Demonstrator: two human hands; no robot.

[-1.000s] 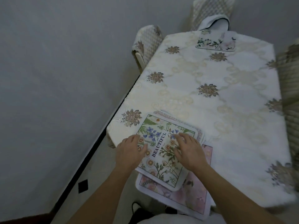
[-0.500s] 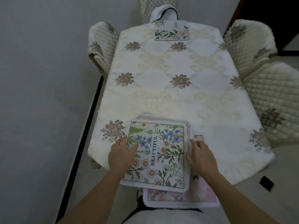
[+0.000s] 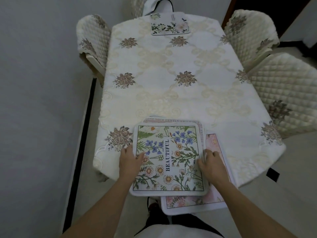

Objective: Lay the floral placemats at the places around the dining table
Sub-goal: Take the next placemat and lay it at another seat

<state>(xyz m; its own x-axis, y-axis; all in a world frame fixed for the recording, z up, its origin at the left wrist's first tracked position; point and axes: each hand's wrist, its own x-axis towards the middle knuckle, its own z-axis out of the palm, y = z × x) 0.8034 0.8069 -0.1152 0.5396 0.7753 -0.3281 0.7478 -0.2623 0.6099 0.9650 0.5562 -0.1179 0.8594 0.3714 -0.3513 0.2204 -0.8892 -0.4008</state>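
A stack of floral placemats lies at the near end of the dining table [image 3: 171,86]. The top placemat [image 3: 169,158] shows blue and orange flowers and the word BEAUTIFUL. Under it, a pink placemat [image 3: 214,194] sticks out to the right and over the table's near edge. My left hand [image 3: 130,160] grips the stack's left edge, thumb on top. My right hand [image 3: 211,164] grips the right edge, fingers curled round several mats. One placemat [image 3: 169,24] lies flat at the far end.
Quilted cream chairs stand round the table: one at the left [image 3: 92,43], two at the right [image 3: 250,35] [image 3: 288,93], one at the far end [image 3: 159,4]. A grey wall runs close along the left. My legs and dark shoes are under the near edge.
The view swung from the table's left corner to square on at its near end. Both hands slid from the top mat's face out to the stack's left and right edges.
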